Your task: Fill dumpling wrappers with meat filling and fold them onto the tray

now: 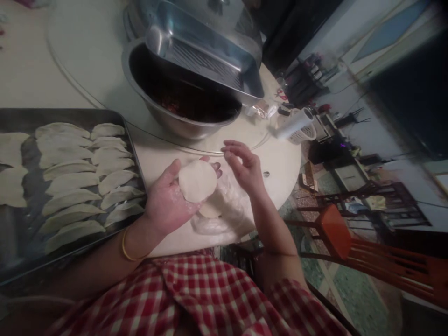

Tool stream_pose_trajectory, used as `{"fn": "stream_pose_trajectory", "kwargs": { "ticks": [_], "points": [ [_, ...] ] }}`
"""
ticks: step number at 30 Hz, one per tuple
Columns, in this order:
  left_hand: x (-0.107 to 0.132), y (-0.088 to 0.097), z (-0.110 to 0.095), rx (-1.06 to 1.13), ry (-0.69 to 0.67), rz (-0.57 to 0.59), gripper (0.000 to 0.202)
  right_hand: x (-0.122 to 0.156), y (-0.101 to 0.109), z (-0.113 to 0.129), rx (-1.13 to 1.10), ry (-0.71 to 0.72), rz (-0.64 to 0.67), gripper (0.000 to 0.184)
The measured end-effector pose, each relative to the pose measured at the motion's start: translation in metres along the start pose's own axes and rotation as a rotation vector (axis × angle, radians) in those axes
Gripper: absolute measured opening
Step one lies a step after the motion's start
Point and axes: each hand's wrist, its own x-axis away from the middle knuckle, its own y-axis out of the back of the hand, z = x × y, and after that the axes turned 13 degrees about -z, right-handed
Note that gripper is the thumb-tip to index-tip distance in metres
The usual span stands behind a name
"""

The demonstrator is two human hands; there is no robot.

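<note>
My left hand, dusted with flour, holds a round dumpling wrapper flat across its palm and fingers, with the thumb at its edge. To the right, my right hand is raised over the table with its fingers loosely bent and apart; nothing shows in it. Beneath the hands lies a clear plastic bag with more pale wrappers at its opening. Folded dumplings stand in rows on a dark metal tray to the left. A steel bowl with dark reddish filling sits ahead.
A rectangular steel pan rests across the bowl's far side, before a large lidded pot. A white plastic basket stands near the edge of the round table. An orange chair is at the right.
</note>
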Motion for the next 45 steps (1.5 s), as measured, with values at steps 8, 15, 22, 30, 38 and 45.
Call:
{"fn": "stream_pose_trajectory", "kwargs": {
  "ticks": [8, 15, 22, 30, 38, 45],
  "points": [
    [0.011, -0.004, -0.008, 0.098, -0.115, -0.042, 0.058, -0.068, 0.006, -0.036, 0.227, 0.074, -0.234, 0.041],
    [0.01, 0.002, -0.013, 0.198, -0.115, 0.034, 0.061, -0.097, -0.005, -0.036, 0.272, 0.136, -0.226, 0.036],
    [0.012, 0.005, -0.013, 0.243, -0.025, 0.038, 0.059, -0.098, -0.009, -0.034, 0.452, 0.271, -0.262, 0.025],
    [0.009, 0.013, -0.01, 0.227, 0.031, 0.173, 0.047, -0.107, -0.024, -0.016, 0.578, 0.44, -0.114, 0.022],
    [0.012, 0.01, -0.012, 0.22, 0.038, 0.118, 0.045, -0.113, -0.036, 0.011, 0.835, 0.456, 0.034, 0.03],
    [0.008, 0.013, -0.008, 0.231, 0.044, 0.187, 0.043, -0.116, -0.013, 0.009, 0.835, 0.68, 0.138, 0.034]
  ]
}}
